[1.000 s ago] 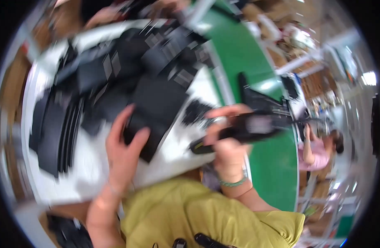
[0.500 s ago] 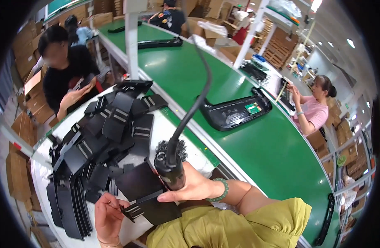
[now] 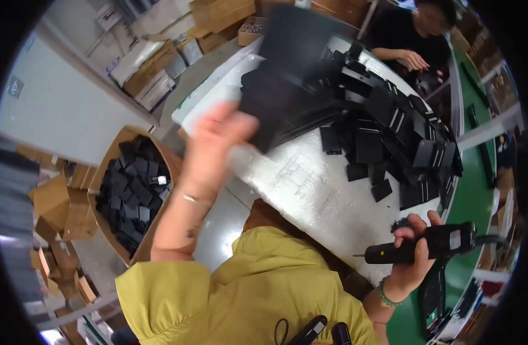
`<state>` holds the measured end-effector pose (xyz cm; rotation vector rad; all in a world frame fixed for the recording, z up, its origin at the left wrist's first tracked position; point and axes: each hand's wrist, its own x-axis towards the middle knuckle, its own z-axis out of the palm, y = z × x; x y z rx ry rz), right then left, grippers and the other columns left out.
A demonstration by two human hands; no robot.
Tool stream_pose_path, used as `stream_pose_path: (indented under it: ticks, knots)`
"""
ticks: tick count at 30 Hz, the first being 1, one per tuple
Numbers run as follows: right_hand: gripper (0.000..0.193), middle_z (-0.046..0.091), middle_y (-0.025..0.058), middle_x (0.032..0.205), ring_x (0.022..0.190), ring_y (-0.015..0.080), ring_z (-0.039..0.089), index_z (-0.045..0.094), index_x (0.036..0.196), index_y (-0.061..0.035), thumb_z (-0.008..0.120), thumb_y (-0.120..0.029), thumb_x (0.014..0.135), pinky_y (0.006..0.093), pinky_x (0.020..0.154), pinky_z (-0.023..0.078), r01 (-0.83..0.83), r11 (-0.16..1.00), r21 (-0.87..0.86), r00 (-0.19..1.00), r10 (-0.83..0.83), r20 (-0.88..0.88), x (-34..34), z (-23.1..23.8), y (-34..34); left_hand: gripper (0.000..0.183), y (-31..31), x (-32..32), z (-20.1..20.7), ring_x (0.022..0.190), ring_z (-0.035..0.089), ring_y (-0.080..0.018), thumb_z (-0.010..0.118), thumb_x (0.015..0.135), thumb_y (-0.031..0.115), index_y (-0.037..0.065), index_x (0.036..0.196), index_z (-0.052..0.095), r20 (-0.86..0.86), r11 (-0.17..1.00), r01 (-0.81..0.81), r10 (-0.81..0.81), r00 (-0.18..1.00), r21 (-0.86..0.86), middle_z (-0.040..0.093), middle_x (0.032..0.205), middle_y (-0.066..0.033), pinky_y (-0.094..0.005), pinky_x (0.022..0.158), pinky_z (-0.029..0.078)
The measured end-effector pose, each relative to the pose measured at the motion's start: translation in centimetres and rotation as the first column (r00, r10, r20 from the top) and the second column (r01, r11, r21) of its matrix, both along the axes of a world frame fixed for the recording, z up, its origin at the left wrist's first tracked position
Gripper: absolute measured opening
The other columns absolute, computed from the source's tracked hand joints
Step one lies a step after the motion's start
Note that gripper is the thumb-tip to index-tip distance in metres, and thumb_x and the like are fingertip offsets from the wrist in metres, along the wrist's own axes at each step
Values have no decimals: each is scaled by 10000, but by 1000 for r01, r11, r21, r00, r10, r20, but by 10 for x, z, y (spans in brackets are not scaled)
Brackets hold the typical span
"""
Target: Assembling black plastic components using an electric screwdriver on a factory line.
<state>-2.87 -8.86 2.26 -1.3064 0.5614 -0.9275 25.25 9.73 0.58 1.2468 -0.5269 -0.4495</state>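
Black flat panel [image 3: 281,86], plastic in appearance: in the head view, we find it over the far left part of the white, film-covered tabletop [image 3: 298,178], its outline blurred. The left hand [image 3: 215,141] meets its near edge; because of the blur, we cannot tell whether the fingers clasp the panel or have let it go. The right hand [image 3: 412,267] is wrapped around a black cylindrical power screwdriver [image 3: 445,241] with a yellow dot, its thin metal bit pointing left. We note a green beaded bracelet [image 3: 386,292] on the right wrist. Beyond the screwdriver, we see a heap of black panels with paired light strips [image 3: 390,126] on the tabletop. To the left stands an open brown cardboard box [image 3: 171,164] with small black rectangular pieces [image 3: 132,198] inside. At the far edge, we observe a co-worker in black [image 3: 402,31]; to the right runs a green work surface [image 3: 468,213].
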Motion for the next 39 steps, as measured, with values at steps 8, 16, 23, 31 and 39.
stream_pose_path:
  ticks: [8, 16, 23, 31, 39]
  knots:
    - [453, 573, 167, 800, 581, 194, 539, 391, 1143, 28, 551, -83, 735, 252, 567, 442, 153, 978, 141, 982, -167, 92, -12, 12, -11, 345, 80, 125, -73, 816, 588, -163, 645, 806, 230, 40, 1083, 564, 2, 667, -182, 261, 965, 722, 620, 919, -53, -255, 679, 480]
    - [443, 585, 147, 768, 576, 177, 534, 400, 1121, 40, 566, -94, 733, 260, 563, 433, 232, 965, 118, 965, -244, 96, -29, 13, -12, 373, -118, 34, 52, 1025, 534, -240, 691, 742, 208, 61, 1067, 578, 751, 870, -61, -384, 536, 489, 572, 1094, -113, -325, 841, 423]
    - [459, 581, 139, 762, 562, 160, 527, 403, 1113, 24, 595, -102, 716, 253, 550, 436, 281, 947, 154, 945, -302, 130, -55, 11, -3, 700, -252, -2, 1, 1056, 469, -302, 772, 596, 292, 132, 1215, 487, 815, 828, -36, -558, -158, 560, 549, 1092, -115, -375, 890, 404]
    - [416, 350, -4, 561, 462, 101, 360, 410, 1173, -43, 502, -151, 782, 266, 513, 321, 256, 967, -9, 889, -232, 394, -72, 0, -25, 626, -244, -4, 36, 941, 580, -256, 719, 611, 59, 91, 1201, 511, 813, 806, 112, -581, -41, 582, 591, 1065, -135, -313, 843, 438]
    - [274, 345, 0, 608, 520, 114, 355, 468, 1055, -48, 487, -96, 785, 286, 594, 335, 402, 908, -115, 846, -321, 426, -25, -30, -73, 598, -139, -73, 8, 913, 586, -267, 734, 531, 94, 47, 1107, 581, 656, 708, 389, -700, 280, 589, 594, 1027, -118, -327, 848, 443]
